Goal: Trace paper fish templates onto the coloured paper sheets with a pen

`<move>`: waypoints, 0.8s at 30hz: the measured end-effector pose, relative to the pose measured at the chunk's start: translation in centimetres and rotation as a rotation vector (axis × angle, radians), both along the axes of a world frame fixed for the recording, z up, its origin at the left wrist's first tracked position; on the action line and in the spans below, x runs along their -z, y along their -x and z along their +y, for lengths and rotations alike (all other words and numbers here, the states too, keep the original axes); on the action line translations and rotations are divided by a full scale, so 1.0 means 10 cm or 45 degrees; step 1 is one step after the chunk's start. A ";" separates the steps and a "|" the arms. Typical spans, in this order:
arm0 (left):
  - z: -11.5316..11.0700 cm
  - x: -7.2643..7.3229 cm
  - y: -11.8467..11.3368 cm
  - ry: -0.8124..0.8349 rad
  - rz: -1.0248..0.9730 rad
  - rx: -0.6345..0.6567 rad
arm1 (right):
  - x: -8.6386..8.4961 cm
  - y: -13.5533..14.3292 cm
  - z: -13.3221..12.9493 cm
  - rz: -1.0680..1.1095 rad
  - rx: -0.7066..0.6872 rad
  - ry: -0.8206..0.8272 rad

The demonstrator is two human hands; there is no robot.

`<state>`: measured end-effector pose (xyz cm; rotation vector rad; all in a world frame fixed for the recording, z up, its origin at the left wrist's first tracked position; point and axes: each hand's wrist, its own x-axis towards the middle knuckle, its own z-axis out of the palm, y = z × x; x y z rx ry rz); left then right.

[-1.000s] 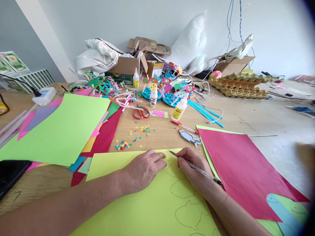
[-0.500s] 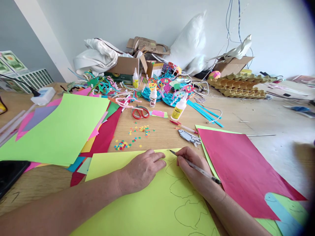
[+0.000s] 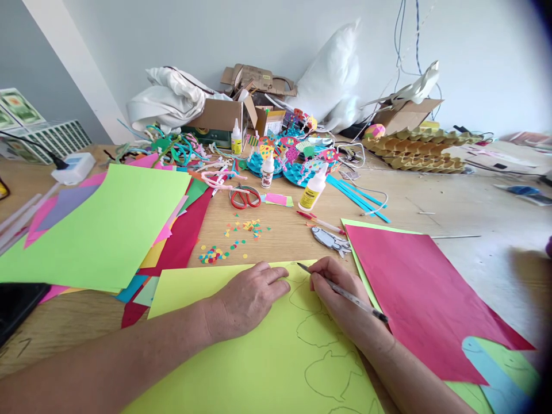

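Observation:
A large yellow sheet of paper (image 3: 241,368) lies in front of me, with several fish outlines (image 3: 330,374) drawn down its right side. My left hand (image 3: 254,299) rests palm down on the sheet, fingers lying on the paper and slightly bent. Near the sheet's far edge, my right hand (image 3: 338,284) grips a pen (image 3: 353,300), its tip touching or just above the paper beside a small mark. Part of the topmost outline is hidden behind this hand. Just beyond the hand lies a grey paper fish cutout (image 3: 330,238).
Coloured sheets (image 3: 99,230) are piled at left, and red paper (image 3: 414,287) lies at right. Beyond are paper confetti (image 3: 215,253), red-handled scissors (image 3: 245,197), a white glue bottle (image 3: 313,192), a red pen (image 3: 321,222) and egg trays (image 3: 418,150). Cardboard boxes (image 3: 219,118) stand against the wall.
The whole view has shifted very slightly. Both hands and the pen stay in almost the same place on the yellow sheet.

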<state>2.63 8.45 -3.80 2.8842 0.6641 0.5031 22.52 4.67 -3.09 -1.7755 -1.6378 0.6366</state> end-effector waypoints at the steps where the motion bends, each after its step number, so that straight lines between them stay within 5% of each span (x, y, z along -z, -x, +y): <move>1: 0.00 0.00 0.00 0.004 0.004 -0.002 | 0.00 0.00 0.00 -0.004 0.001 0.001; 24: 0.01 0.02 0.01 -0.012 0.015 0.001 | 0.00 -0.01 -0.01 0.044 0.009 0.006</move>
